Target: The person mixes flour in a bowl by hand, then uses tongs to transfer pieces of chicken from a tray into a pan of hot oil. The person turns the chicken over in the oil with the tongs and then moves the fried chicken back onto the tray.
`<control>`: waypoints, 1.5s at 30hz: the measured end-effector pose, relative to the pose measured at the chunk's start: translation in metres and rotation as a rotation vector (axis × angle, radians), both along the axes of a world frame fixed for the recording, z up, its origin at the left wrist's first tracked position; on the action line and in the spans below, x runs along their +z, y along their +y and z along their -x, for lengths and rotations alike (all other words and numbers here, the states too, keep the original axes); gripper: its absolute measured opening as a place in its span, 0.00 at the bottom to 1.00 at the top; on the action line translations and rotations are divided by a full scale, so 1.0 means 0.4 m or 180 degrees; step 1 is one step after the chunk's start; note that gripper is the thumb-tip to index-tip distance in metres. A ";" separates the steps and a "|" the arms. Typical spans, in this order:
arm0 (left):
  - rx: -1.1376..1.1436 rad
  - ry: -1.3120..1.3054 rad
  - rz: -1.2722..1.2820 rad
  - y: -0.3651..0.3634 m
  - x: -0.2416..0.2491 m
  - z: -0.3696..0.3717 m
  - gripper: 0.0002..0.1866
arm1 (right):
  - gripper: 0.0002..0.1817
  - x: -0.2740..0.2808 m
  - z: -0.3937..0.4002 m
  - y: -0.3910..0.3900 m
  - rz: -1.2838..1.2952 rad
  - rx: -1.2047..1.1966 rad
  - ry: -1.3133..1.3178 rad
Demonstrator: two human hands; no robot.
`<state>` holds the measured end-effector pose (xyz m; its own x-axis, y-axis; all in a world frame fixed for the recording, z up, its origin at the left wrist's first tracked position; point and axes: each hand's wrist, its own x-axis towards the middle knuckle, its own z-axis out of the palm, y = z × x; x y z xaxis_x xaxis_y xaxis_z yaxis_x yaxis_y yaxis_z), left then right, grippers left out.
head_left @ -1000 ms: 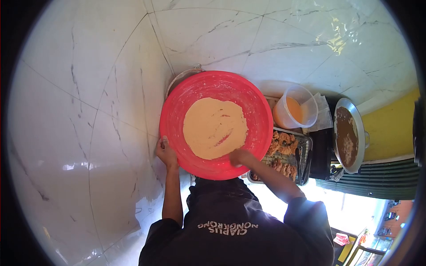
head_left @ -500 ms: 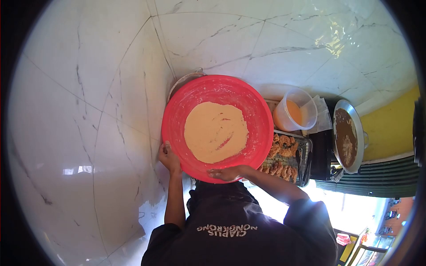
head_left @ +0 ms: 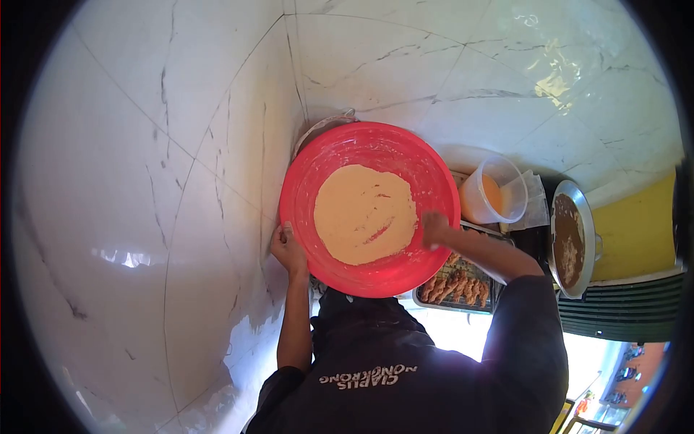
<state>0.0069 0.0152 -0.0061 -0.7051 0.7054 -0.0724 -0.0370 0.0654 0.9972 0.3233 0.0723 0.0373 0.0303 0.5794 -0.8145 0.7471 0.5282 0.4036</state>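
A large red basin holds a wide patch of pale yellow flour-like powder, with a few streaks where the red bottom shows through. My left hand is closed on the basin's rim at the lower left, thumb at the edge. Over the basin's right inner side is my right hand, smeared by motion, so its fingers cannot be made out. Traces of powder cling to the basin's walls.
Right of the basin stand a clear plastic tub with orange liquid and a tray of fried pieces. Beyond them is a metal pan with brown contents. Marble-patterned wall tiles close off the left and back.
My right hand has moved from the basin's front rim up and right to its right inner side. My left hand stays on the rim. The whole view has shifted slightly.
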 end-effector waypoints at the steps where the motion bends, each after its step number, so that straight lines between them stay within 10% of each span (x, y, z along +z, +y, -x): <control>1: 0.0035 0.0038 0.0058 0.004 0.005 -0.004 0.15 | 0.43 -0.025 0.007 -0.027 0.0923 -0.0588 0.0555; 4: 0.0090 0.0165 0.0180 0.002 0.001 0.001 0.15 | 0.40 -0.017 0.158 -0.149 0.2369 -0.0468 0.1942; 6: 0.0031 0.0261 0.0264 0.005 -0.010 0.001 0.15 | 0.39 -0.013 0.279 -0.194 0.2177 -0.1577 0.3073; 9: -0.0011 0.0114 0.0016 0.009 -0.019 0.011 0.14 | 0.38 -0.132 0.329 -0.201 0.2136 -0.1011 0.4001; 13: 0.0101 0.0251 0.0117 0.000 0.007 -0.016 0.15 | 0.37 -0.032 0.120 -0.156 0.2006 -0.0530 0.1810; 16: 0.0143 0.0146 0.0170 -0.003 0.010 -0.023 0.15 | 0.37 0.047 0.200 -0.139 0.2361 -0.0570 0.1674; 18: 0.0091 0.0110 0.0204 -0.013 0.011 -0.014 0.16 | 0.37 -0.155 0.320 -0.162 0.2462 -0.0602 0.3009; 22: 0.0073 0.0137 0.0338 -0.025 0.035 -0.016 0.19 | 0.43 -0.212 0.667 -0.021 0.0574 -0.2230 0.4308; 23: -0.0042 0.0158 0.0424 -0.018 0.038 -0.014 0.20 | 0.46 -0.171 0.733 0.045 0.0015 -0.4149 0.4798; 26: 0.0149 -0.0109 0.0241 -0.010 -0.002 -0.015 0.20 | 0.53 -0.172 0.765 0.282 -0.1844 -0.4923 0.5607; 31: 0.0079 -0.0097 0.0346 -0.016 0.043 -0.017 0.20 | 0.57 -0.053 0.468 0.618 -0.3959 -0.8531 0.3732; 41: -0.0126 0.0022 0.0356 -0.007 0.006 -0.019 0.20 | 0.56 -0.146 0.228 0.663 -0.5752 -0.9635 0.2212; 45: -0.0090 0.0297 0.0382 0.008 0.027 -0.017 0.20 | 0.62 -0.170 0.444 0.605 -0.4391 -0.8666 0.4264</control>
